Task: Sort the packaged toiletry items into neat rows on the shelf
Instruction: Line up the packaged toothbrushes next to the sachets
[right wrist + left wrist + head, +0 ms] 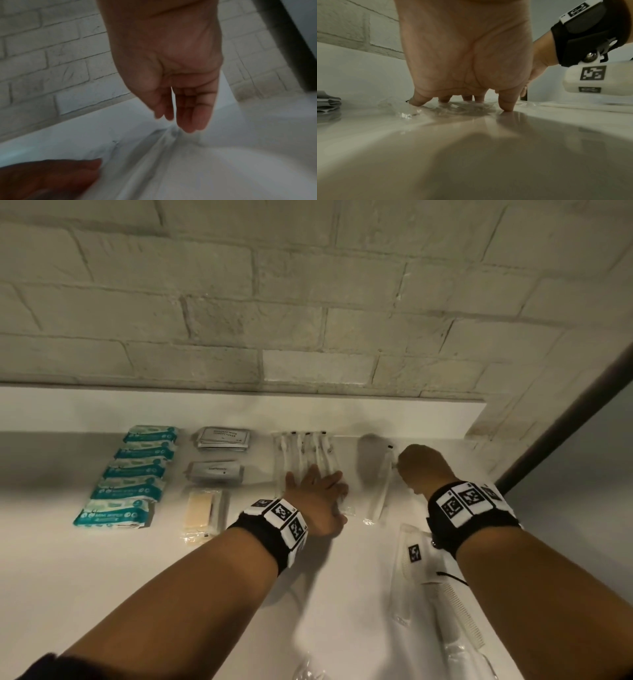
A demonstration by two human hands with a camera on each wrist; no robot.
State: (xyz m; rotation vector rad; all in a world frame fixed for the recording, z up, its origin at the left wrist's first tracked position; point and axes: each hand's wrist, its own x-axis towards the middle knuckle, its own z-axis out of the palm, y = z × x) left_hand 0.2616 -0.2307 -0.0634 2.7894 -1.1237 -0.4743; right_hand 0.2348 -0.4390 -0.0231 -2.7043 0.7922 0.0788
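Note:
On the white shelf [171,594], several toothbrushes in clear wrappers [305,453] lie side by side against the back ledge. My left hand [318,481] lies flat on their near ends with fingers spread. In the left wrist view the fingertips [418,102] press on the crinkled wrappers [399,109]. One more wrapped toothbrush [382,487] lies apart to the right. My right hand [404,465] is at its far end, and in the blurred right wrist view my right hand [185,121] points straight fingers down, touching that wrapper [154,148].
A column of teal wipe packs [137,470] lies at left. Beside it are grey sachets [224,438], a grey toothpaste pack [214,472] and a beige packaged item [202,513]. Wrapped combs [445,604] lie under my right forearm. A brick wall [274,302] backs the shelf.

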